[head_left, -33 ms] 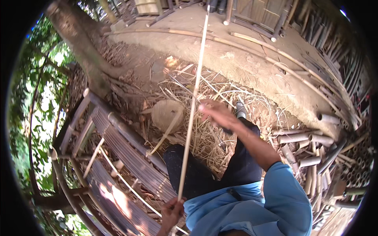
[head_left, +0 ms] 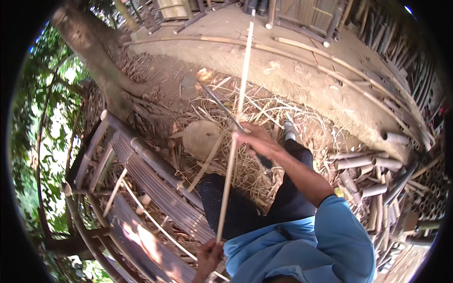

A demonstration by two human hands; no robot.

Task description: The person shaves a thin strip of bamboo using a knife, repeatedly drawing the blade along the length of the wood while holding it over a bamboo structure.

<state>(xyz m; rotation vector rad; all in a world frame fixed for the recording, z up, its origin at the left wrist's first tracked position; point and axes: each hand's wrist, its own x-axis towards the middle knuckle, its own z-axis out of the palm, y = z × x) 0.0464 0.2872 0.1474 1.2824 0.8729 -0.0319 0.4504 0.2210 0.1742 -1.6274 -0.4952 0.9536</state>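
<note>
My right forearm slants up and inward from a blue sleeve, crossing over the right leg and ending ahead of the lap. My left arm sits low; only a short length of it enters at the lower edge, beside the hip.

The left grip is closed, its fingers curled around the near end of a pale strip. The right grip is closed too, on a knife; the handle is mostly hidden from me inside the fist, while the blade points forward and to the left. That blade crosses the strip just past the fingers, though I can't tell from this angle whether the edge is pressed against it.

The strip is long, narrow and nearly straight. It runs from the left hip over the left leg, past the right grip and on to the top of my view, leaning slightly right. Its far stretch looks whiter, its near stretch more tan. Below it, curled shavings cover the ground, with a round stump to their left.
</note>
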